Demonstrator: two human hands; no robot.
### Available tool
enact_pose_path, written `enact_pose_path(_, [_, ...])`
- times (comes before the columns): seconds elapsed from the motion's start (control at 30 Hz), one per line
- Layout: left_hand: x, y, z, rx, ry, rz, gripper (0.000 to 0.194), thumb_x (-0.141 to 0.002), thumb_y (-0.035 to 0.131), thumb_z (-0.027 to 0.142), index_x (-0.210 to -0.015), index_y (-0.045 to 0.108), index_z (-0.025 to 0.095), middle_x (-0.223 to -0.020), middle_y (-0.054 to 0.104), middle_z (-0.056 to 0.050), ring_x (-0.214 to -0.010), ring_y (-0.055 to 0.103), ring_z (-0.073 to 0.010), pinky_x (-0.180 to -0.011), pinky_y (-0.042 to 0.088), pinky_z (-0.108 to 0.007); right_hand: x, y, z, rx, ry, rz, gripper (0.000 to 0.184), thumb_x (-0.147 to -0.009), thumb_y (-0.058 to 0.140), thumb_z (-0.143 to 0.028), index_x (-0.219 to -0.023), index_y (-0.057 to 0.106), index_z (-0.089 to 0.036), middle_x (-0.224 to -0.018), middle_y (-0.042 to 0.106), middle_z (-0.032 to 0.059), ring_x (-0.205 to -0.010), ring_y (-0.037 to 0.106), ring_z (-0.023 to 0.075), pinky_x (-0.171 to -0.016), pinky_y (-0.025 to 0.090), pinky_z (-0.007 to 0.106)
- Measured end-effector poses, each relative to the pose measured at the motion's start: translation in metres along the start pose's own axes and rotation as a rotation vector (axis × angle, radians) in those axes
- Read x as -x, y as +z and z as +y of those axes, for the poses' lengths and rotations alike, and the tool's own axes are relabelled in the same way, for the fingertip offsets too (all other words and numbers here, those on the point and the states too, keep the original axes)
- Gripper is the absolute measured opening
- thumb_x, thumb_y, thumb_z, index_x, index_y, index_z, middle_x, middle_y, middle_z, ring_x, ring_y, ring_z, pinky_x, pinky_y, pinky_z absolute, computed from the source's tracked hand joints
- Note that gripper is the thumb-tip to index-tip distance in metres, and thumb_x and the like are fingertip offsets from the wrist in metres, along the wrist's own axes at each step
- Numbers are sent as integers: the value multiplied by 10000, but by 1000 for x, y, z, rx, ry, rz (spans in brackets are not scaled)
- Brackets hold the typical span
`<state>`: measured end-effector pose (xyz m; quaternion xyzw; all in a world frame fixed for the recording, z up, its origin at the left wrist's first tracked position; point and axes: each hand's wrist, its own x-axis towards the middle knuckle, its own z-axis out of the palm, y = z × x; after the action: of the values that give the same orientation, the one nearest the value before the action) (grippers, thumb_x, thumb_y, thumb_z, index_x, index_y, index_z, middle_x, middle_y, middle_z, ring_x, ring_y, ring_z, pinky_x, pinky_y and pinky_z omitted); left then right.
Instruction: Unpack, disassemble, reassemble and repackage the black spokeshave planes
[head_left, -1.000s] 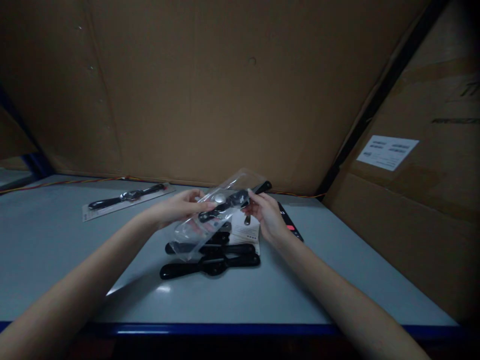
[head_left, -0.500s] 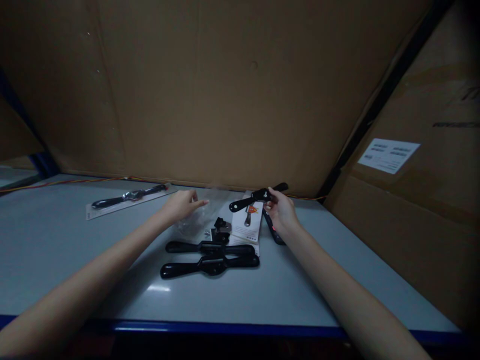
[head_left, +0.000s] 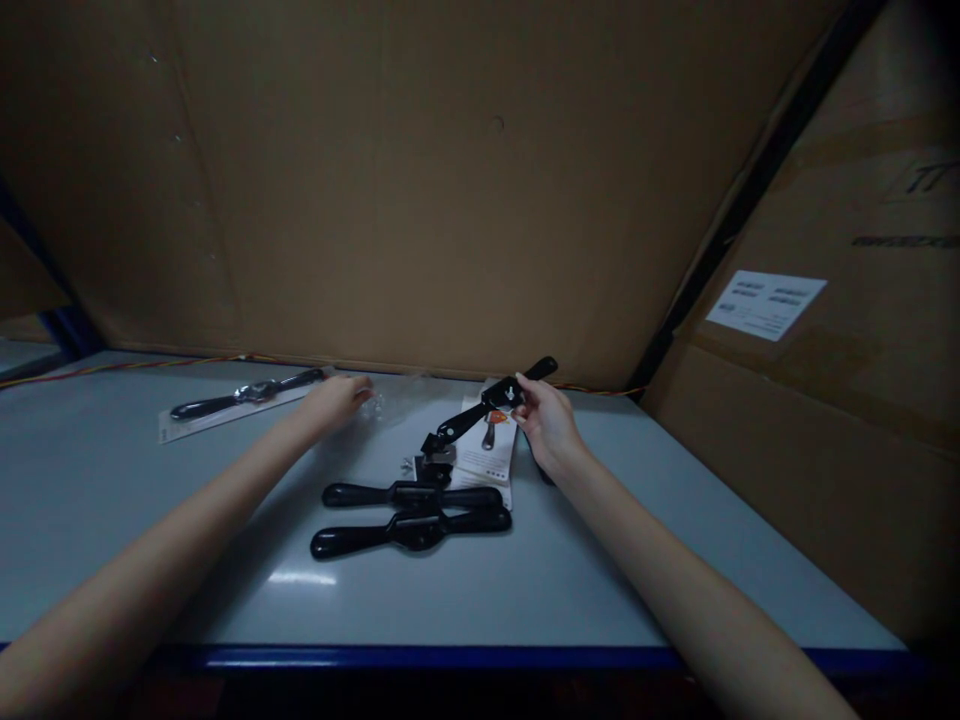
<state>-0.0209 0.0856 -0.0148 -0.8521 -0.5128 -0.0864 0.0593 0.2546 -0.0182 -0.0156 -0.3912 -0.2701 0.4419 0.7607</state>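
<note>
My right hand (head_left: 550, 420) pinches the middle of a black spokeshave body (head_left: 469, 415), held tilted above the table. Its lower left handle end reaches over small black metal parts (head_left: 435, 462). At the left, my left hand (head_left: 339, 402) has its fingers curled on crumpled clear plastic packaging (head_left: 397, 395). Two black spokeshave bodies, a rear one (head_left: 412, 494) and a front one (head_left: 411, 530), lie side by side nearer the front edge. A printed card (head_left: 487, 455) lies beneath the held piece. Another dark handle (head_left: 541, 465) is partly hidden behind my right hand.
A packaged spokeshave (head_left: 247, 395) on a white card lies at the back left. Small silver screws (head_left: 408, 464) sit by the metal parts. Cardboard (head_left: 450, 200) stands behind, with a labelled carton (head_left: 810, 420) at the right. A thin cable (head_left: 180, 362) runs along the back edge.
My left hand has moved left, drawing the clear plastic away from the metal parts. The spokeshave body in my right hand has tilted more steeply, its left end dropping towards those parts.
</note>
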Motion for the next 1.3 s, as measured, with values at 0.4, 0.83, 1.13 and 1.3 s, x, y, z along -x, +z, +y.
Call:
enact_pose_path(0.4, [-2, 9, -13, -70, -38, -12, 422, -908, 270, 282, -1087, 619, 127, -994, 612, -166, -913, 588, -256, -779, 425, -330, 5, 2, -1, 1, 27, -27, 258, -564, 735, -213, -574, 480, -175, -543, 511, -60, -408, 386, 43, -386, 318, 191])
enact_pose_path(0.83, [13, 2, 1, -5, -48, 92, 544, -906, 272, 483, -1262, 505, 143, -1260, 512, -180, -1172, 434, -320, -924, 358, -452, 20, 11, 5, 79, 68, -170, 235, -566, 743, -252, -595, 526, -167, -552, 492, -52, -456, 392, 50, -389, 276, 189])
enact_pose_path(1.13, [41, -38, 62, 926, 147, -52, 421, -862, 443, 489, -1067, 583, 149, -1078, 644, -95, -993, 602, -214, -902, 428, -352, 35, 18, 5, 219, 86, -333, 213, -667, 710, -319, -641, 553, -178, -557, 471, -51, -430, 395, 52, -397, 297, 205])
enact_pose_path(1.3, [58, -41, 98, 1438, 133, -613, 414, -801, 603, 377, -1147, 511, 170, -984, 681, -91, -743, 682, -173, -704, 513, -317, 46, 25, 7, 257, 77, -455, 233, -698, 694, -377, -667, 579, -177, -549, 502, -45, -434, 425, 57, -431, 318, 214])
